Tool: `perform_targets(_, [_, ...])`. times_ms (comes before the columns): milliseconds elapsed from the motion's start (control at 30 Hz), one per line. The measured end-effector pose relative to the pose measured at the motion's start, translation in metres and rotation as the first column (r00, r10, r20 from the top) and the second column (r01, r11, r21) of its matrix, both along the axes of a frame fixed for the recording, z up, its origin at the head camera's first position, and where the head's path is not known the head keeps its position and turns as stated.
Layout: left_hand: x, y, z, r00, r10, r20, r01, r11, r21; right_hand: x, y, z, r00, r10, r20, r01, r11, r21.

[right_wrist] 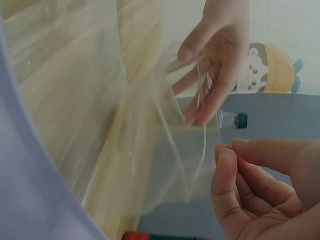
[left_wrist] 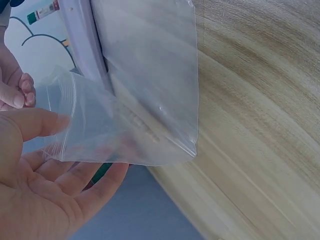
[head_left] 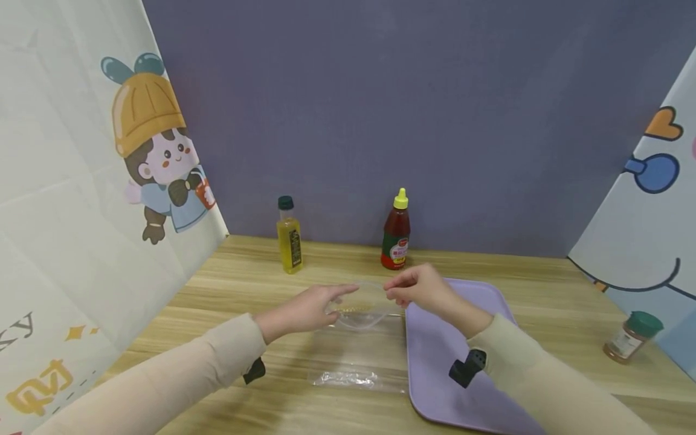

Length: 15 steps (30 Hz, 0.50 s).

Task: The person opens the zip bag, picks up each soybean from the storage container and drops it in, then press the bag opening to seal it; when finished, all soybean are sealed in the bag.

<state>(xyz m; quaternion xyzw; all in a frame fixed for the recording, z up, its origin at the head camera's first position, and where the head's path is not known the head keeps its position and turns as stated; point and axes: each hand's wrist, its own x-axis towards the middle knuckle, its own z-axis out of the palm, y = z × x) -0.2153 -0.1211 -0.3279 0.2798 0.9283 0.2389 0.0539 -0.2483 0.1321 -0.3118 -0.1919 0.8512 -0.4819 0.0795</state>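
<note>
A clear plastic zip bag (head_left: pixel 353 356) lies with its lower part flat on the table and its mouth lifted and spread. At the left side of that mouth, my left hand (head_left: pixel 312 308) holds the plastic, thumb in front and fingers behind. My right hand (head_left: pixel 421 290) pinches at the opposite edge with thumb and index fingertips. The zip strip (right_wrist: pixel 172 142) curves away from the facing edge in the right wrist view. A small, pale yellowish textured strip (head_left: pixel 353 309) shows through the plastic; I cannot tell what it is.
A lilac tray (head_left: pixel 443 374) borders the bag on the right. Behind the hands stand an oil bottle (head_left: pixel 290 241) with a dark cap and a red sauce bottle (head_left: pixel 396 238) with a yellow tip. A green-lidded spice jar (head_left: pixel 631 338) is at far right.
</note>
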Motion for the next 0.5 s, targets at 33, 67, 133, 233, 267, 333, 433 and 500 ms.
perform_targets(33, [0.000, 0.000, 0.001, 1.000, 0.004, 0.003, -0.004, 1.000, 0.000, 0.000, 0.004, 0.001, 1.000, -0.005, 0.001, 0.005, 1.000, 0.001])
perform_targets(67, [0.001, 0.001, 0.001, 1.000, 0.006, 0.006, -0.006, 1.000, 0.002, 0.000, 0.008, 0.001, 1.000, -0.008, -0.001, 0.008, 1.000, 0.000])
perform_targets(133, [0.001, 0.000, 0.002, 1.000, 0.011, 0.015, -0.011, 1.000, 0.008, 0.001, 0.018, 0.002, 1.000, -0.010, 0.001, 0.010, 1.000, -0.001])
perform_targets(233, [0.001, 0.000, 0.002, 1.000, 0.014, 0.016, -0.014, 1.000, 0.010, 0.002, 0.036, 0.003, 1.000, -0.008, 0.012, 0.008, 1.000, 0.002])
perform_targets(267, [0.001, -0.001, 0.002, 1.000, 0.012, 0.015, -0.012, 1.000, 0.009, 0.002, 0.042, 0.003, 1.000, -0.009, 0.018, 0.009, 1.000, 0.003])
perform_targets(333, [0.001, -0.001, 0.002, 1.000, 0.014, 0.018, -0.014, 1.000, 0.009, 0.002, 0.053, 0.001, 0.999, -0.021, 0.035, 0.021, 1.000, 0.016])
perform_targets(433, [0.001, -0.002, 0.001, 1.000, 0.010, 0.013, -0.010, 1.000, 0.007, 0.001, 0.069, -0.003, 0.998, -0.046, 0.048, 0.044, 0.998, 0.043])
perform_targets(500, [0.001, -0.003, 0.001, 1.000, 0.007, 0.007, -0.007, 1.000, 0.010, 0.002, 0.077, -0.006, 0.997, -0.062, 0.051, 0.059, 0.996, 0.059])
